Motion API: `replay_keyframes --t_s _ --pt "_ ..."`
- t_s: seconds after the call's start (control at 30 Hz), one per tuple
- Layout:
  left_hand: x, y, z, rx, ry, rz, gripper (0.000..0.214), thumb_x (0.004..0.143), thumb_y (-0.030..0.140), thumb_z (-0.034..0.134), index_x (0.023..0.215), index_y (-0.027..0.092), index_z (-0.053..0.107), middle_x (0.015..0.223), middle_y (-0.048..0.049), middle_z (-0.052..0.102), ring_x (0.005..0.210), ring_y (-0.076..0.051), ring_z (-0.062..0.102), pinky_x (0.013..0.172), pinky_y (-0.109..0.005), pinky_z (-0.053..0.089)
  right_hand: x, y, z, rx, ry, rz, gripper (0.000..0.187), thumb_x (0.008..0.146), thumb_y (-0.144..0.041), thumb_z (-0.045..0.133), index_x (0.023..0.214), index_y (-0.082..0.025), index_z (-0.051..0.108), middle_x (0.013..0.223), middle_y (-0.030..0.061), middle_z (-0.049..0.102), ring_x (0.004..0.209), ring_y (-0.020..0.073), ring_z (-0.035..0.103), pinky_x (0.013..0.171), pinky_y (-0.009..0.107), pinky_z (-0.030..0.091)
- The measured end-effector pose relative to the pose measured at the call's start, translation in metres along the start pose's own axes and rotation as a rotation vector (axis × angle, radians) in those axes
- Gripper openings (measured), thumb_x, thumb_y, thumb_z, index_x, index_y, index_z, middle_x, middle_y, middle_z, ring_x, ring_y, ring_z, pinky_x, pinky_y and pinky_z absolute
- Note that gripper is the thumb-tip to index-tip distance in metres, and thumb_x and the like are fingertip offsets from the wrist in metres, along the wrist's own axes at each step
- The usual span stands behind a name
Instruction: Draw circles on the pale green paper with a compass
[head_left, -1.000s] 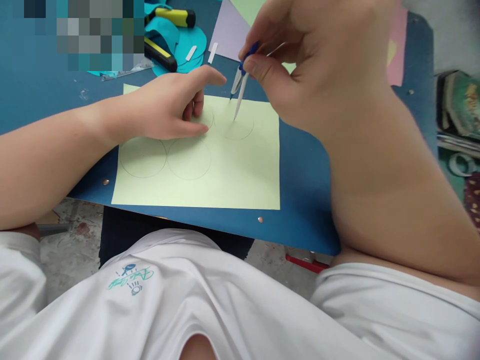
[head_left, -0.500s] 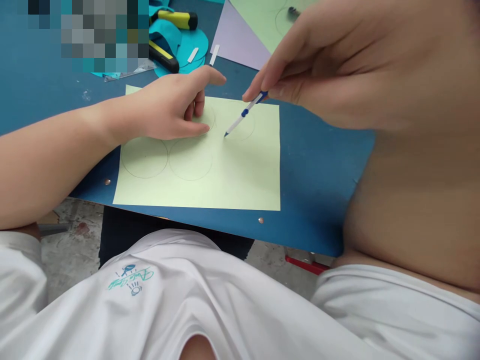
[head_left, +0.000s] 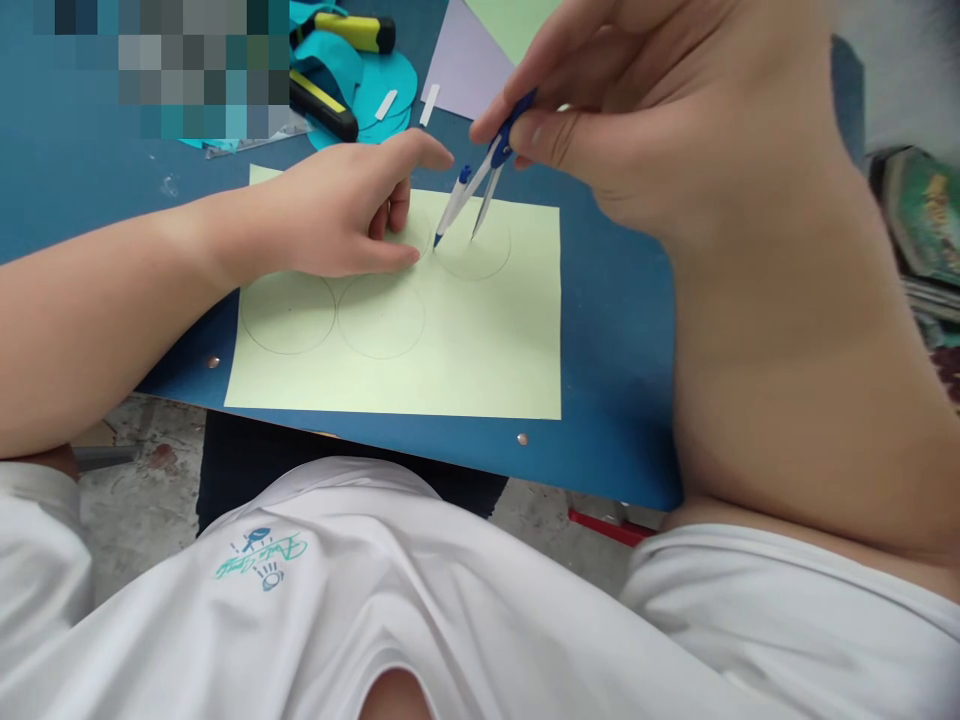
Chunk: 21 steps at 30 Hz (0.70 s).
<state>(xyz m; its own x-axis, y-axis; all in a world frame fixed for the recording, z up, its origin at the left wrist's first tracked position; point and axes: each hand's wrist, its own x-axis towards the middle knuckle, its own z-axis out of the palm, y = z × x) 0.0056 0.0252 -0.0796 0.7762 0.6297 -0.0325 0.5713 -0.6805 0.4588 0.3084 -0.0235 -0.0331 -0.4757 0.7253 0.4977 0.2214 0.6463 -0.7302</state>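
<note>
A pale green sheet of paper (head_left: 480,340) lies near the front edge of the blue table, with several thin circles drawn on it. My left hand (head_left: 352,205) rests on the sheet's upper left part, thumb and forefinger apart, nothing held. Between the thumb and fingers of my right hand (head_left: 592,110) is the blue top of a drawing compass (head_left: 489,165). Its two legs are spread and point down at the paper. The needle leg stands inside the upper right circle, and the other tip is at that circle's left side.
Beyond the sheet lie yellow-and-black utility knives (head_left: 356,32), turquoise paper pieces (head_left: 390,85) and small white strips (head_left: 430,105). A lilac sheet (head_left: 465,65) sits at the back, partly over another green sheet (head_left: 517,25). A clear ruler (head_left: 255,138) is at the back left. Copper-coloured rivets (head_left: 523,439) dot the table edge.
My right hand has turned, and the compass has swung so that both legs now show. Its drawing tip has moved up and left along the circle. My left hand stays put.
</note>
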Motion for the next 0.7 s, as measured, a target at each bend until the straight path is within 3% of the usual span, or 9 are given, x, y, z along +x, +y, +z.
replay_keyframes --t_s 0.2,0.3,0.4,0.53,0.7 --pt "0.0 -0.001 -0.001 0.015 -0.004 0.003 0.106 0.102 0.032 0.09 0.197 0.029 0.045 0.127 -0.0078 0.082 0.099 -0.028 0.084 0.089 -0.037 0.058 -0.001 -0.005 -0.007 -0.182 0.088 0.092 0.027 0.105 0.001 0.1 0.114 -0.024 0.1 0.116 -0.0068 0.099 0.115 0.0145 0.097 0.094 0.018 0.074" --pt "0.0 -0.001 -0.003 0.021 -0.017 -0.01 0.107 0.102 0.031 0.091 0.199 0.028 0.044 0.129 -0.009 0.083 0.099 -0.028 0.083 0.092 -0.038 0.06 -0.001 -0.017 -0.015 -0.309 0.1 0.196 0.022 0.104 -0.003 0.104 0.108 -0.024 0.1 0.112 -0.009 0.098 0.108 0.0099 0.094 0.088 0.012 0.067" --pt "0.0 0.0 -0.003 0.027 -0.03 -0.021 0.107 0.103 0.033 0.091 0.199 0.028 0.044 0.129 -0.0092 0.083 0.099 -0.027 0.083 0.093 -0.038 0.062 -0.002 -0.027 -0.024 -0.472 0.084 0.334 0.013 0.104 -0.02 0.112 0.108 -0.023 0.1 0.102 -0.0064 0.092 0.096 0.0073 0.088 0.076 0.009 0.059" --pt "0.0 0.001 -0.004 0.041 -0.037 -0.024 0.101 0.108 0.037 0.089 0.198 0.027 0.044 0.13 -0.0095 0.081 0.101 -0.027 0.083 0.096 -0.04 0.063 -0.005 -0.032 -0.032 -0.571 0.044 0.362 0.031 0.1 -0.041 0.119 0.104 -0.02 0.097 0.091 -0.002 0.083 0.08 0.0051 0.076 0.05 0.008 0.034" --pt "-0.003 0.004 -0.011 0.013 -0.041 -0.013 0.101 0.108 0.042 0.085 0.199 0.024 0.045 0.129 -0.0103 0.08 0.101 -0.028 0.081 0.093 -0.039 0.06 -0.003 -0.027 -0.035 -0.623 0.015 0.332 0.031 0.093 -0.028 0.123 0.092 -0.021 0.093 0.071 -0.0084 0.071 0.06 -0.0011 0.054 0.043 0.003 0.023"
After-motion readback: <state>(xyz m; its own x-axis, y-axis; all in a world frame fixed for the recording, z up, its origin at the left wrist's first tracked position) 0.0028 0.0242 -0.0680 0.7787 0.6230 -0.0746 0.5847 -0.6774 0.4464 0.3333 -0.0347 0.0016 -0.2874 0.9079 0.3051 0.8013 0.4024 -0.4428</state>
